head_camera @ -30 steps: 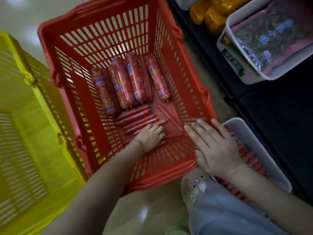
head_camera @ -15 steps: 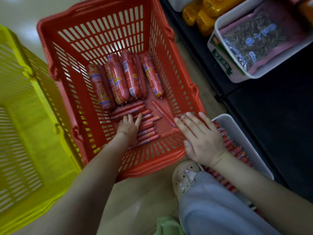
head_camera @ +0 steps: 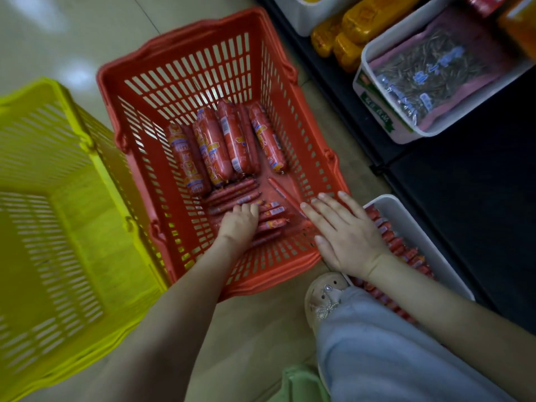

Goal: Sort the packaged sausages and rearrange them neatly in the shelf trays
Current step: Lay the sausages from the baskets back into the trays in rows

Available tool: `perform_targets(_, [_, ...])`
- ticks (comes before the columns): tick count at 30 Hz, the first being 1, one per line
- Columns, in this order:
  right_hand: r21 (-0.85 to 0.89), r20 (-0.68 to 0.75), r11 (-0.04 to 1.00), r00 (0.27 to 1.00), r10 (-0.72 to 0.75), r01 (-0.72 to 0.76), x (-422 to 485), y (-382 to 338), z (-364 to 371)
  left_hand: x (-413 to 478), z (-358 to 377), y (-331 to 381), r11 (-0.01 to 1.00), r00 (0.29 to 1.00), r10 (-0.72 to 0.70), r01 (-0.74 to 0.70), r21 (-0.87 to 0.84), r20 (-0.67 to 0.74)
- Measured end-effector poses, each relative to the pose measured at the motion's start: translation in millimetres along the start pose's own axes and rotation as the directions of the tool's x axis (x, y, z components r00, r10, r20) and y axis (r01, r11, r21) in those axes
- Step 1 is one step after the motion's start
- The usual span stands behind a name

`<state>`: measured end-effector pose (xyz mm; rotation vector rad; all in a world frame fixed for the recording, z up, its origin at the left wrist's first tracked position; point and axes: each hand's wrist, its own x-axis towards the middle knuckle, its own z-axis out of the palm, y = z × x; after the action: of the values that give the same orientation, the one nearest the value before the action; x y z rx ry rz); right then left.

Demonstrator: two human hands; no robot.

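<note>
A red basket (head_camera: pixel 185 82) on the floor holds several thick packaged sausages (head_camera: pixel 220 143) at the back and a pile of thin sausages (head_camera: pixel 232 192) at the front. My left hand (head_camera: pixel 240 224) reaches into the basket and its fingers curl over the thin sausages. My right hand (head_camera: pixel 345 233) lies flat with straight fingers on the basket's near right rim. Beside it a white tray (head_camera: pixel 406 210) holds a row of thin sausages (head_camera: pixel 400 245), partly hidden by my right hand and arm.
A yellow basket (head_camera: pixel 58 227) stands left of the red one. On the dark shelf at right sit a white tub of seed packets (head_camera: pixel 429 74) and yellow packages (head_camera: pixel 362 24). My shoe (head_camera: pixel 324 294) and blue trouser leg (head_camera: pixel 391 352) are near the tray.
My left hand's fingers, spread flat on the thin sausages half a second ago, have drawn together and curled over them. My right hand stays on the basket rim.
</note>
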<state>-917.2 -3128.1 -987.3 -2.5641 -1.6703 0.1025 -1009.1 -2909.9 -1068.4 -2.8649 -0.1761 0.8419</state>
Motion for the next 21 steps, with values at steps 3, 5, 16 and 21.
perform_targets(3, [0.127,0.172,0.992,0.985,-0.027,0.005,-0.3,0.5,-17.0,-28.2,-39.1,-4.7,0.998,0.989,-0.048,0.053,0.027,-0.143])
perform_targets(5, [0.373,0.245,0.922,0.970,0.013,-0.106,-1.9,4.6,-44.1,-46.4,-72.3,-13.4,0.996,0.962,-0.087,0.090,-0.004,-0.260])
perform_targets(16, [0.985,0.154,-0.003,0.878,0.452,-0.172,-61.3,-24.9,-266.5,-172.4,-314.4,49.6,0.959,0.512,-0.008,-0.241,-0.152,-0.859])
perform_targets(21, [0.973,-0.046,-0.139,0.746,0.665,0.183,-150.5,-42.9,-315.0,-221.5,-359.9,141.2,0.901,0.341,0.128,-0.433,-0.034,-0.931])
